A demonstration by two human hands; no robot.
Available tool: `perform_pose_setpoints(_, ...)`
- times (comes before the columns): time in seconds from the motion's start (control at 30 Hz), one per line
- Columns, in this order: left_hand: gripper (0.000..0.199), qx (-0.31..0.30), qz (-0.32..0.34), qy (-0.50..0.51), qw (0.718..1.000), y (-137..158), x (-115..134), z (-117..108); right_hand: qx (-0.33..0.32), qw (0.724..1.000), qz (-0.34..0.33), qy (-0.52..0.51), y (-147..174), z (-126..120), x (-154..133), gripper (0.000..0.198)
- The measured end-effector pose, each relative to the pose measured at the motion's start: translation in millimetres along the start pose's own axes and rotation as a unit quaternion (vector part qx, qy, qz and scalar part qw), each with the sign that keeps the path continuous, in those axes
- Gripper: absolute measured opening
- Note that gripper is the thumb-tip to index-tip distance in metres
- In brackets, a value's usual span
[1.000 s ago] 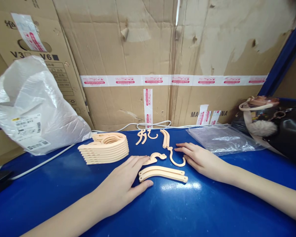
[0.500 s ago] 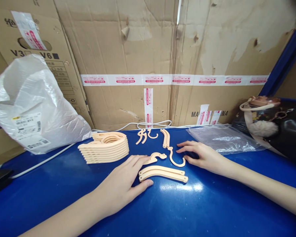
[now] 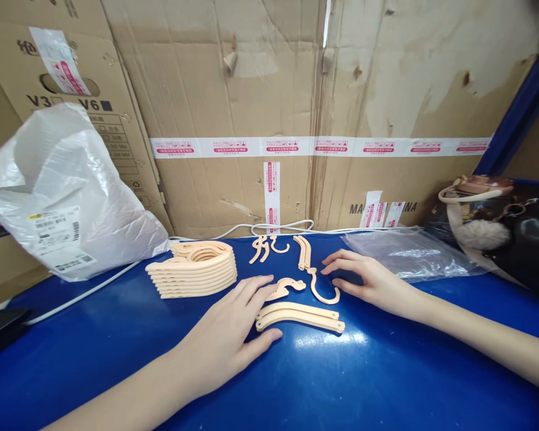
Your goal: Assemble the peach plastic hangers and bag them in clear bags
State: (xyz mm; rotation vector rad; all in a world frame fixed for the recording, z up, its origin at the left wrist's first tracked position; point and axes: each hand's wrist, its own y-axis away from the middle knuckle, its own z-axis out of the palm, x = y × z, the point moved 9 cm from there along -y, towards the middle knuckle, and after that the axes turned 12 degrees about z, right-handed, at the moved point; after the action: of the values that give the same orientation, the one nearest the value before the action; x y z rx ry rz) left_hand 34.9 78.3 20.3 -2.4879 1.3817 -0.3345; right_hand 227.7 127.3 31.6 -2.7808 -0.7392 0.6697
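My left hand [image 3: 236, 323] lies on the blue table with fingers apart, holding nothing. Its fingers are beside two curved beige hanger arms [image 3: 300, 317] and partly cover a short beige curved piece [image 3: 285, 288]. My right hand [image 3: 368, 278] rests to the right, fingers spread, near a beige hanger hook [image 3: 321, 292]. Behind the hook lie more slim arms [image 3: 302, 251]. Farther back are small curved pieces [image 3: 259, 248] and another hook [image 3: 279, 245]. A neat stack of beige folded hangers [image 3: 193, 272] stands left of my left hand.
A white plastic mailing bag [image 3: 67, 197] stands at the left, above a dark flat object [image 3: 2, 329]. A white cable [image 3: 233, 228] runs along the back by the cardboard [image 3: 233, 191]. At the right are a clear plastic bag [image 3: 399, 251] and a black handbag [image 3: 527, 245].
The whole view has shifted slightly, so things sit a little farther right. My left fingers have lifted or shifted a little by the curved piece. My right hand looks nearly the same.
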Motion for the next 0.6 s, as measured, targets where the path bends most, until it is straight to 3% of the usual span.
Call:
perform_pose_setpoints(0.17,0.043,0.029,0.110,-0.149,0.982,-6.6,28.6,-6.9,0.009,0.992,-0.068,0.107,-8.2,-0.2,-21.8,0.024)
perform_pose_setpoints(0.27,0.034,0.050,0.164,-0.217,0.961,-10.5,47.9,-7.9,0.015,0.963,-0.141,0.230,-11.0,6.2,-36.0,0.025)
perform_pose_setpoints(0.5,0.025,0.026,0.141,-0.178,0.974,-20.6,51.1,-1.6,0.021,0.858,-0.300,0.416,-4.7,26.0,-57.1,0.016)
perform_pose_setpoints(0.6,0.023,0.006,0.122,-0.146,0.982,-24.0,48.8,1.0,0.022,0.843,-0.329,0.425,-1.6,24.8,-58.1,0.017)
